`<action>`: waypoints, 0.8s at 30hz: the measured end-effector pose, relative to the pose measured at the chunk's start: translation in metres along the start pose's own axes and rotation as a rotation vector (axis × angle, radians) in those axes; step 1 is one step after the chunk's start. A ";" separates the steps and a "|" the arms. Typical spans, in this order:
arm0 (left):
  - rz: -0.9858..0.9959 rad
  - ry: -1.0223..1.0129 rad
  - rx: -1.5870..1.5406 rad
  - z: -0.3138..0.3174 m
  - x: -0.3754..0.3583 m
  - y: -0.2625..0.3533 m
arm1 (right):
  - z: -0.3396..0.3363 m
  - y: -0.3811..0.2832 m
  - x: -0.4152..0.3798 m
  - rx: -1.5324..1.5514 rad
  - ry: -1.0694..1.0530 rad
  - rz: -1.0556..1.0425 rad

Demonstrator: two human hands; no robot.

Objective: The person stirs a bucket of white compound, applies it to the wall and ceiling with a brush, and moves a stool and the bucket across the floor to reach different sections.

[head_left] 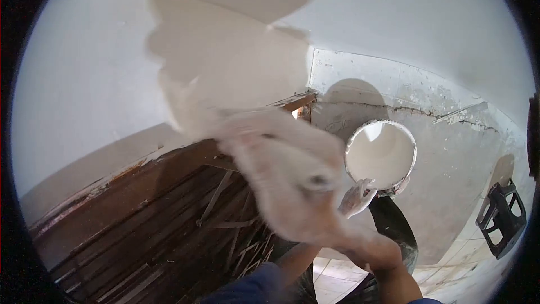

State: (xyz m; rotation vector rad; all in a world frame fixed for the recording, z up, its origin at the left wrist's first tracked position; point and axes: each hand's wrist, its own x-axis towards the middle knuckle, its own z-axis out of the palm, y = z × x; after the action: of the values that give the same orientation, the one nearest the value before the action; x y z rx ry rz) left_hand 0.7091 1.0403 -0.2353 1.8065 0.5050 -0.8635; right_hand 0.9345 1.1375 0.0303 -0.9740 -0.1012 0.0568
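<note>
My right hand [292, 174] is coated in white and smeared by motion. It reaches across to the left, close to the wall, in front of my left forearm. Whether its fingers hold anything cannot be made out. My left hand [355, 198], also white-smeared, grips the near side of a round bucket [414, 155] at its rim. Smooth white paste [379, 160] fills part of the bucket, and dried white crust covers the rim. The bucket's lower part is hidden.
Pale wall [84, 79] rises ahead, with my shadow on it. A brown wooden beam [185, 160] runs along its base over dark slats [163, 231] at lower left. A black plastic stool [502, 219] lies at right. My dark-trousered leg [396, 228] is below the bucket.
</note>
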 end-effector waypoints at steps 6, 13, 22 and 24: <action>0.204 0.141 0.043 0.020 0.004 -0.038 | -0.029 0.055 -0.006 -0.267 -0.059 0.201; 0.139 0.162 -0.025 0.009 0.002 -0.005 | 0.037 0.004 -0.012 -0.145 -0.128 0.176; 0.142 0.137 0.004 0.020 0.010 -0.011 | 0.022 -0.053 -0.006 -0.025 -0.056 0.054; 0.127 0.133 0.015 0.020 0.011 -0.016 | 0.006 -0.039 0.000 -0.167 -0.056 0.221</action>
State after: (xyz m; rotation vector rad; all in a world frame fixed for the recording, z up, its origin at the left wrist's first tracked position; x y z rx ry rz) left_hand 0.6994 1.0276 -0.2576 1.8967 0.4629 -0.6654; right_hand 0.9342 1.1201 0.0662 -1.1476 -0.0502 0.2826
